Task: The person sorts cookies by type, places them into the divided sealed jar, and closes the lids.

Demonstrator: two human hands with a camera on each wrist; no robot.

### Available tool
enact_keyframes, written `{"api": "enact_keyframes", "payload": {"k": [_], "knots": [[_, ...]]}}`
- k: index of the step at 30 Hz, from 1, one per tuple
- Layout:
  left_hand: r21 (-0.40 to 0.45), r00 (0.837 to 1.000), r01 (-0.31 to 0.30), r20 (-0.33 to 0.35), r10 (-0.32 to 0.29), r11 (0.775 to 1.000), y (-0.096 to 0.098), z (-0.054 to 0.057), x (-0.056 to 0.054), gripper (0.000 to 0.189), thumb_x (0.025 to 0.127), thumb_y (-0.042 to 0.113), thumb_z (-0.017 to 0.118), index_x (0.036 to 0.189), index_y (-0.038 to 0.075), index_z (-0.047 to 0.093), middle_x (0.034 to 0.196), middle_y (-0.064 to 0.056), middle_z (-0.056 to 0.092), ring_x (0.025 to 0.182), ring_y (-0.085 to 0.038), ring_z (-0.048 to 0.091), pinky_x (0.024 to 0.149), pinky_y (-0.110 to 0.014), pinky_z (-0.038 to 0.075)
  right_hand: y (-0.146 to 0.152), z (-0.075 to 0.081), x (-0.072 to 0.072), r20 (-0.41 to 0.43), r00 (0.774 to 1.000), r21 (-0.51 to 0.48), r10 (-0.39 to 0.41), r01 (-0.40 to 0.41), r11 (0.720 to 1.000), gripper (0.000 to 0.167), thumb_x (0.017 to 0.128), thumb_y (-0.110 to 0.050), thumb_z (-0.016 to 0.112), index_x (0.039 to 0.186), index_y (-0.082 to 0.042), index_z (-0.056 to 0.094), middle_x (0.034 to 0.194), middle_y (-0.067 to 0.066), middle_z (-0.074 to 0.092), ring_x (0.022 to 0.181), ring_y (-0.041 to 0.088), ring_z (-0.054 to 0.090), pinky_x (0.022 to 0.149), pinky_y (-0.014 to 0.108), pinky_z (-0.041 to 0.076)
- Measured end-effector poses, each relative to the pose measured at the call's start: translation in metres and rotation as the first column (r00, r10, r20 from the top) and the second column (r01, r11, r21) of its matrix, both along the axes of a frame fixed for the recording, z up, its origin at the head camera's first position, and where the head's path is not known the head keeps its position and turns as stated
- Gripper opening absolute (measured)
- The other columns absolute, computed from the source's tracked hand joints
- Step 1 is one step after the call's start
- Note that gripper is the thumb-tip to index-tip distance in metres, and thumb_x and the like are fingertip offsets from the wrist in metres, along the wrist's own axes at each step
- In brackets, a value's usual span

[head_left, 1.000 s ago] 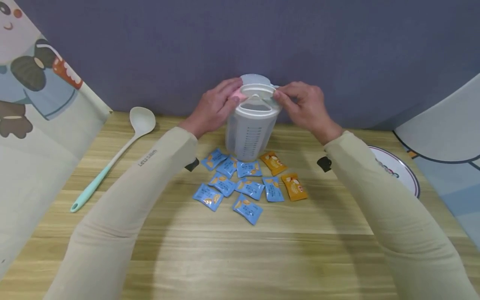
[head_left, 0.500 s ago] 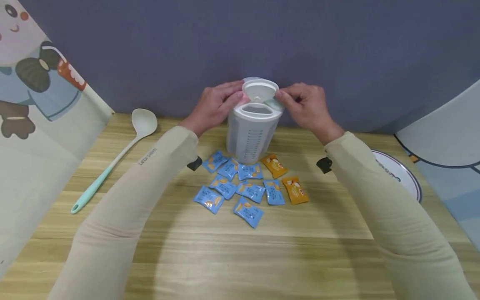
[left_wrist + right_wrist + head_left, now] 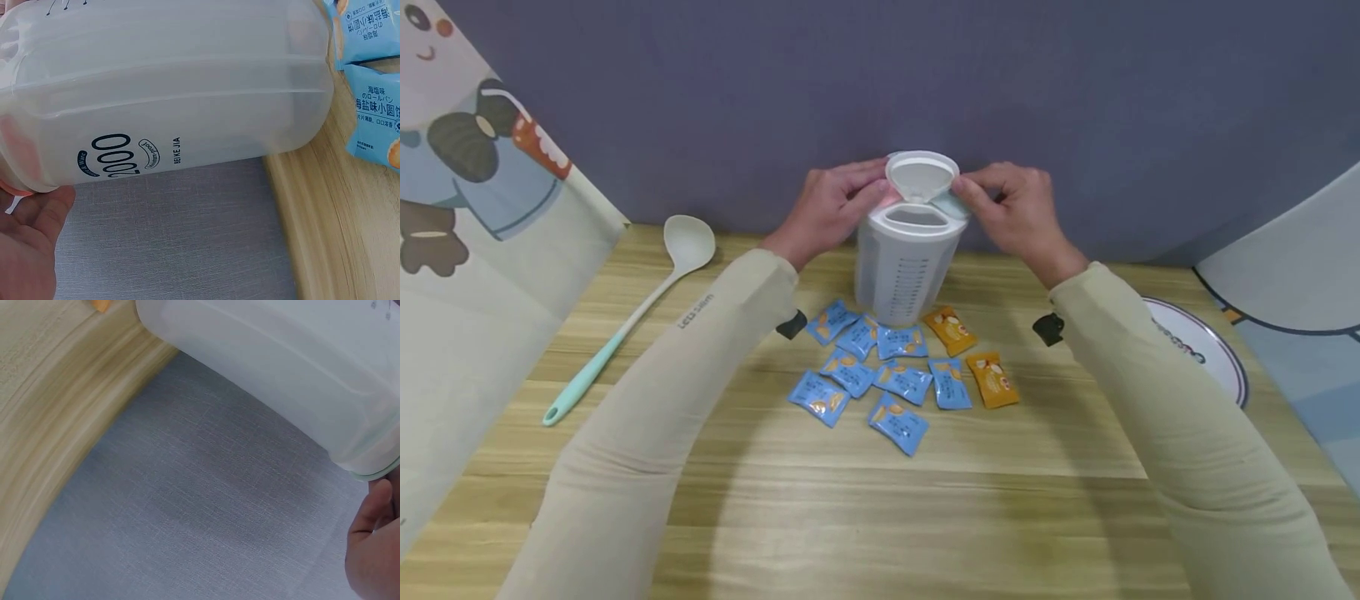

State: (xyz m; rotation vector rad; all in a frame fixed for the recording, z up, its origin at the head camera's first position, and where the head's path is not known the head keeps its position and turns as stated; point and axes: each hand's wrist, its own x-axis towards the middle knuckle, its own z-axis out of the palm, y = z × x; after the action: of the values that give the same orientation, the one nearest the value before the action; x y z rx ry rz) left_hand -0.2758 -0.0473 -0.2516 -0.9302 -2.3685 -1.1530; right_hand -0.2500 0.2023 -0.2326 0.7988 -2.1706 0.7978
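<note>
A translucent plastic storage container (image 3: 898, 287) with a printed scale stands upright near the back of the table. Its white flip cap (image 3: 922, 177) is tilted up, baring an opening in the lid. My left hand (image 3: 831, 208) grips the lid's left side by a pink part; the left wrist view has its fingertips (image 3: 53, 212) at the rim. At the right side, my right hand (image 3: 1015, 212) holds the lid edge by a pale green part, thumb beside the raised cap. In the right wrist view the container (image 3: 269, 362) shows its side, with the thumb (image 3: 375, 503) under the green rim.
Several blue snack packets (image 3: 898, 425) and two orange packets (image 3: 992, 380) lie before the container. A ladle (image 3: 688, 242) with a mint handle lies at the left. A white plate (image 3: 1213, 358) is partly behind the right sleeve. A grey-blue panel (image 3: 775, 100) rises behind.
The flip cap has swung up and back, and the lid's opening shows more fully. Both hands have stayed at the lid's sides. The packets have not moved.
</note>
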Motion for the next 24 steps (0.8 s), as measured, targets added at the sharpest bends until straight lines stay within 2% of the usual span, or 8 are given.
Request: {"api": "enact_keyframes", "payload": {"k": [4, 8, 11, 14, 16, 19, 22, 24], "knots": [[0.017, 1.0, -0.017, 0.012, 0.017, 1.0, -0.003, 0.001, 0.001, 0.033, 0.097, 0.03, 0.056, 0.124, 0.012, 0.061, 0.131, 0.003, 0.055, 0.12, -0.003, 0.047, 0.1, -0.015, 0.034, -0.002, -0.001, -0.001, 0.007, 1.0, 0.008, 0.007, -0.007, 1.0, 0.012, 0.086, -0.014, 0.072, 0.087, -0.003, 0.076, 0.08, 0.01, 0.071, 0.062, 0.008, 0.052, 0.053, 0.016, 0.035], [0.032, 1.0, -0.031, 0.002, 0.031, 0.999, -0.008, 0.001, 0.002, 0.032, 0.096, 0.026, 0.058, 0.122, 0.01, 0.062, 0.129, 0.002, 0.056, 0.118, -0.004, 0.049, 0.098, -0.015, 0.037, -0.005, -0.001, 0.0, 0.067, 0.998, -0.008, 0.009, -0.008, 1.0, 0.014, 0.088, -0.017, 0.07, 0.09, -0.005, 0.077, 0.085, 0.007, 0.072, 0.063, 0.007, 0.052, 0.053, 0.017, 0.036], [0.042, 0.999, -0.034, -0.001, 0.034, 0.999, -0.011, 0.0, 0.002, 0.031, 0.096, 0.025, 0.058, 0.122, 0.009, 0.063, 0.128, 0.001, 0.057, 0.118, -0.004, 0.05, 0.097, -0.015, 0.037, -0.004, -0.001, 0.004, 0.135, 0.99, -0.047, 0.026, -0.019, 0.999, 0.014, 0.089, -0.018, 0.069, 0.093, -0.006, 0.077, 0.092, 0.004, 0.072, 0.071, 0.005, 0.059, 0.06, 0.015, 0.043], [0.041, 0.999, -0.037, -0.003, 0.037, 0.998, -0.013, 0.0, 0.003, 0.031, 0.096, 0.025, 0.058, 0.121, 0.009, 0.063, 0.128, 0.0, 0.057, 0.118, -0.005, 0.05, 0.098, -0.015, 0.037, 0.003, -0.003, 0.011, 0.154, 0.987, -0.075, 0.05, -0.039, 0.996, 0.013, 0.088, -0.012, 0.069, 0.096, -0.005, 0.076, 0.1, 0.003, 0.071, 0.087, 0.009, 0.065, 0.071, 0.015, 0.048], [0.033, 0.999, -0.039, -0.005, 0.039, 0.999, -0.014, 0.0, 0.003, 0.031, 0.096, 0.026, 0.058, 0.122, 0.009, 0.063, 0.129, 0.001, 0.057, 0.118, -0.005, 0.05, 0.098, -0.016, 0.037, 0.011, -0.009, 0.015, 0.142, 0.989, -0.065, 0.045, -0.037, 0.997, 0.013, 0.087, -0.009, 0.07, 0.098, -0.004, 0.075, 0.102, 0.004, 0.07, 0.092, 0.014, 0.065, 0.075, 0.015, 0.048], [0.018, 0.999, -0.039, -0.012, 0.039, 0.999, -0.014, 0.0, 0.003, 0.032, 0.096, 0.027, 0.057, 0.122, 0.009, 0.062, 0.129, 0.0, 0.056, 0.119, -0.006, 0.049, 0.098, -0.016, 0.036, 0.024, -0.024, 0.022, 0.145, 0.989, -0.023, 0.037, -0.034, 0.999, 0.014, 0.086, -0.005, 0.07, 0.099, -0.002, 0.074, 0.101, 0.007, 0.07, 0.086, 0.016, 0.065, 0.071, 0.014, 0.047], [0.007, 0.999, -0.044, -0.016, 0.044, 0.999, -0.014, 0.001, 0.003, 0.032, 0.096, 0.027, 0.057, 0.123, 0.01, 0.062, 0.13, 0.001, 0.055, 0.119, -0.007, 0.049, 0.099, -0.016, 0.036, 0.039, -0.044, 0.029, 0.228, 0.972, 0.036, 0.058, -0.068, 0.997, 0.015, 0.086, -0.005, 0.069, 0.1, -0.001, 0.074, 0.095, 0.009, 0.07, 0.071, 0.014, 0.06, 0.061, 0.015, 0.045], [0.004, 0.999, -0.045, -0.018, 0.045, 0.999, -0.015, 0.002, 0.004, 0.032, 0.096, 0.027, 0.057, 0.122, 0.01, 0.062, 0.13, 0.001, 0.055, 0.119, -0.007, 0.049, 0.099, -0.016, 0.035, 0.048, -0.058, 0.036, 0.323, 0.943, 0.079, 0.085, -0.116, 0.99, 0.016, 0.087, -0.004, 0.069, 0.102, -0.001, 0.073, 0.092, 0.009, 0.071, 0.066, 0.012, 0.057, 0.056, 0.017, 0.044]]}}
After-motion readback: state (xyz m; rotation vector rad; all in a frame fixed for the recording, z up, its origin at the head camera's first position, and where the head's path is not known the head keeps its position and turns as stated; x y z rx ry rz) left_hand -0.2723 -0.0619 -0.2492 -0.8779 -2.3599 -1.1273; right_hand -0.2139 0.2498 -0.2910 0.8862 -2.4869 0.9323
